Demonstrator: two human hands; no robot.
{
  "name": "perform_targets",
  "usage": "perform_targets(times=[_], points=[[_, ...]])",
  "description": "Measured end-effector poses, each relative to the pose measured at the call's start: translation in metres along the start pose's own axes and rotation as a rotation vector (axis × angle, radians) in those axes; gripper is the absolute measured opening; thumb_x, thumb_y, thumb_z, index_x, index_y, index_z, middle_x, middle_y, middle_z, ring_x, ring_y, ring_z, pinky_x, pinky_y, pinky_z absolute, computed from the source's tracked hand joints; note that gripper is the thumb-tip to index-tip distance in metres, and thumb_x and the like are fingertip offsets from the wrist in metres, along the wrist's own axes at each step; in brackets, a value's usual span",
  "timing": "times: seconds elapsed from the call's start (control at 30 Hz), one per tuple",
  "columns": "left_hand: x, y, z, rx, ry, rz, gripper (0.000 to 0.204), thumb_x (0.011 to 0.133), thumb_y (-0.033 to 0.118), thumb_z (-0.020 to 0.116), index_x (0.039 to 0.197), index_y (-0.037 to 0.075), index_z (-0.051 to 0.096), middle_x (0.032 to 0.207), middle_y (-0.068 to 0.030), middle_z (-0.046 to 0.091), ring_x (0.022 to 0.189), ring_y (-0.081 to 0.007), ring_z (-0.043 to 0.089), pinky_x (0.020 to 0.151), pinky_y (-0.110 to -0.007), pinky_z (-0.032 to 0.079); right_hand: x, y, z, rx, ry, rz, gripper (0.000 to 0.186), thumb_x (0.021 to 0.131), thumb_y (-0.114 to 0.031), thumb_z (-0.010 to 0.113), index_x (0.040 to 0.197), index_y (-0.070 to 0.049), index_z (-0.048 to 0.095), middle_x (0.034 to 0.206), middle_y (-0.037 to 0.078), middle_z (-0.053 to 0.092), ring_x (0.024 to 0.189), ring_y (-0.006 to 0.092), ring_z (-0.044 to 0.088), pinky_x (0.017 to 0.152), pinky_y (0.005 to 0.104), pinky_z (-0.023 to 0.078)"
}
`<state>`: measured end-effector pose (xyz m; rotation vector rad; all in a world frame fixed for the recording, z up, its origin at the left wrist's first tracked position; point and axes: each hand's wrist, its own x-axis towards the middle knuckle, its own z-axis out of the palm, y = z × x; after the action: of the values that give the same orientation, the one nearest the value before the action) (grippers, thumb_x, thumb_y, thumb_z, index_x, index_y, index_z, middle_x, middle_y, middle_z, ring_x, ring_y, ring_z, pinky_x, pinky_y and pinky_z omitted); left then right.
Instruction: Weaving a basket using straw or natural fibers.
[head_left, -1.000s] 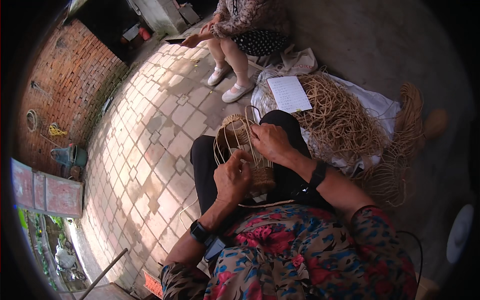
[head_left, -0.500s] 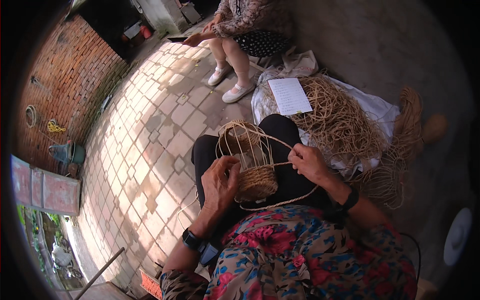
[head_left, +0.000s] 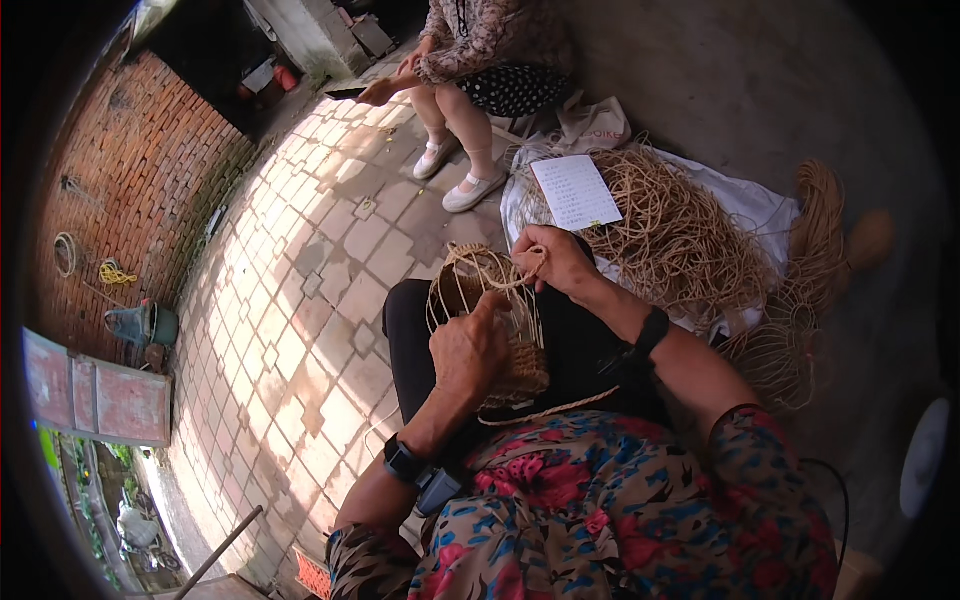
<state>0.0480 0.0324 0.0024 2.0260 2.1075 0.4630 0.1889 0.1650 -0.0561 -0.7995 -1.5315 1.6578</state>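
A partly woven basket (head_left: pixel 528 370) rests on my lap between my knees. Its woven band is towards me, with bare upright strands and a curved far end beyond. My left hand (head_left: pixel 470 345) is closed at the near left side of the basket, its fingers curled round the strands and partly hidden. Over the basket's far right side, my right hand (head_left: pixel 560 265) pinches a twisted straw cord, which loops by the fingertips. A length of the cord (head_left: pixel 550 412) curves below the basket across my lap.
To the right, a heap of loose cord (head_left: pixel 680 230) lies on a white sheet (head_left: pixel 745 195), with a written paper (head_left: pixel 577 192) on top. Ahead sits another person (head_left: pixel 490 50) holding a dark flat object. A brick wall (head_left: pixel 130 180) stands left of the paving.
My right hand has moved left and away from me, drawing the cord over the basket's strands. My left hand has shifted right, with its fingers now curled in at the strands.
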Motion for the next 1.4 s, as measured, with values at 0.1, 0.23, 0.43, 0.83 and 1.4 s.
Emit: perform_targets(times=[0.1, 0.23, 0.43, 0.83, 1.4], points=[[-0.007, -0.002, 0.008, -0.037, 0.111, 0.022, 0.013, 0.082, 0.013, 0.055, 0.094, 0.017, 0.059, 0.066, -0.0138, 0.064, 0.061, -0.0321, 0.064, 0.055, -0.045, 0.049, 0.004, 0.009, 0.012, -0.742, 0.033, -0.209, 0.012, 0.075, -0.016, 0.061, 0.082, -0.006, 0.060, 0.076, 0.020, 0.062, 0.070, 0.0411, 0.062, 0.066, 0.0457, 0.051], [-0.012, -0.012, 0.018, -0.173, 0.313, 0.028, 0.009, 0.083, 0.008, 0.055, 0.090, 0.013, 0.056, 0.064, -0.0110, 0.062, 0.058, -0.0295, 0.064, 0.053, -0.039, 0.047, 0.004, 0.013, 0.026, -0.968, 0.119, -0.365, 0.011, 0.076, -0.014, 0.060, 0.079, -0.007, 0.053, 0.070, 0.015, 0.061, 0.068, 0.0378, 0.061, 0.060, 0.0447, 0.048], [-0.031, -0.039, 0.031, -0.585, 0.391, -0.095, 0.006, 0.084, 0.003, 0.055, 0.088, 0.006, 0.053, 0.064, -0.0089, 0.060, 0.058, -0.0220, 0.063, 0.056, -0.032, 0.047, -0.006, -0.004, 0.042, -0.523, 0.138, -0.108, 0.026, 0.079, -0.010, 0.064, 0.103, -0.006, 0.054, 0.064, 0.005, 0.055, 0.055, 0.0177, 0.056, 0.049, 0.0335, 0.044], [-0.037, -0.043, 0.027, -0.558, 0.272, -0.135, 0.007, 0.088, 0.007, 0.053, 0.095, 0.008, 0.051, 0.067, -0.0116, 0.060, 0.061, -0.0283, 0.063, 0.058, -0.037, 0.047, -0.088, -0.006, -0.051, 0.122, -0.068, 0.316, 0.022, 0.089, -0.014, 0.056, 0.107, -0.002, 0.058, 0.065, -0.004, 0.046, 0.049, 0.0009, 0.037, 0.041, 0.0156, 0.029], [-0.018, -0.016, -0.031, -0.382, -0.155, 0.124, 0.025, 0.092, 0.006, 0.049, 0.117, 0.006, 0.052, 0.075, -0.0118, 0.063, 0.067, -0.0221, 0.066, 0.062, -0.034, 0.052, -0.106, -0.036, -0.051, 0.025, -0.200, 0.506, 0.047, 0.093, -0.043, 0.056, 0.098, 0.003, 0.062, 0.062, 0.005, 0.060, 0.043, 0.0094, 0.055, 0.037, 0.0232, 0.042]])
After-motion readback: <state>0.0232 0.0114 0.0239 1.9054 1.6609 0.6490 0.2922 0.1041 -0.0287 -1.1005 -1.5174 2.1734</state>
